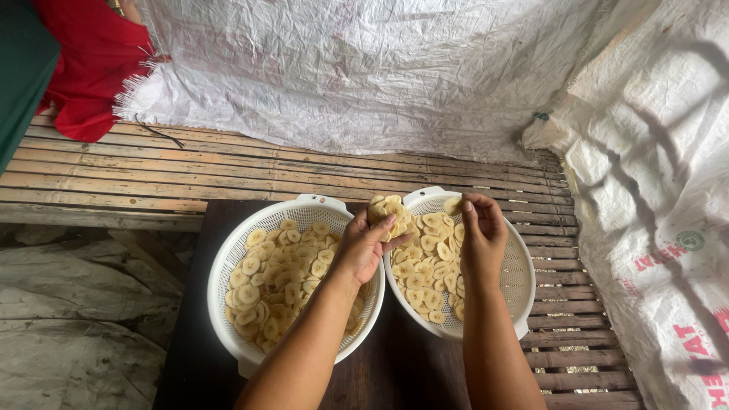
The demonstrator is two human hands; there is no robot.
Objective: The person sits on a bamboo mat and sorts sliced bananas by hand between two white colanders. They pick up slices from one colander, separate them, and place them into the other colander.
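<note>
Two white plastic colander baskets sit side by side on a dark board. The left basket (228, 262) is heaped with pale yellow banana slices (277, 277). The right basket (519, 275) holds a thinner layer of slices (427, 266) on its left half. My left hand (363, 244) hovers between the two baskets, gripping a stack of banana slices (391, 212). My right hand (482, 234) is over the right basket, fingers pinched together on a single slice at its far rim.
The dark board (395, 368) lies on a slatted bamboo platform (228, 171). White woven sacking (380, 68) hangs behind and a printed sack (661, 220) drapes at the right. Red cloth (91, 61) sits at the upper left, grey sheeting (76, 311) at the lower left.
</note>
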